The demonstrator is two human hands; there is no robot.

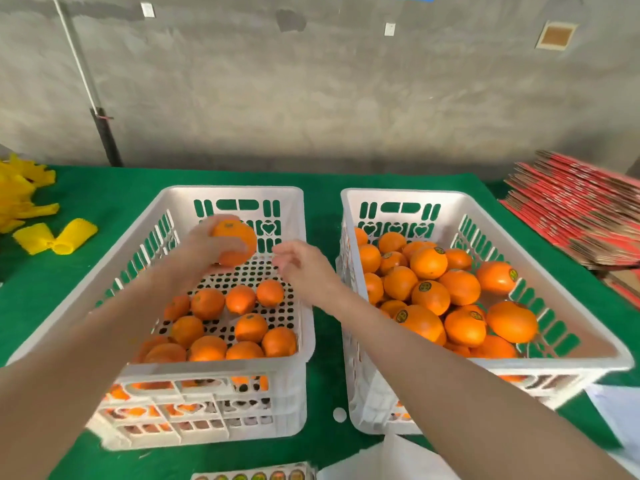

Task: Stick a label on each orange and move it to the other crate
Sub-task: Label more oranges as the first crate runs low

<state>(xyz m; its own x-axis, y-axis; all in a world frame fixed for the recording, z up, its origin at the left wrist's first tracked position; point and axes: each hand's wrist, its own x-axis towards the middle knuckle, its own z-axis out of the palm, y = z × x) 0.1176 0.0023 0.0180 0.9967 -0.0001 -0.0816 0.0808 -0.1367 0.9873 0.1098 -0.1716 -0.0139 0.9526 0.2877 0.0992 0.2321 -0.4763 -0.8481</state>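
Note:
My left hand (204, 245) grips an orange (235, 241) and holds it up above the far end of the left white crate (214, 370). That crate holds several unlabelled oranges (242, 299) at its near end. My right hand (301, 266) hovers just right of the held orange with its fingers loosely curled, and I cannot make out a label in them. The right white crate (568, 303) is piled with oranges (429, 296) that carry dark round labels. A sheet of labels (256, 474) lies at the table's near edge.
The crates stand side by side on a green table cover (322, 441). Yellow foam fruit nets (55, 235) lie at the far left. A stack of flattened red cartons (575, 209) sits at the far right. White paper (391, 459) lies near the front.

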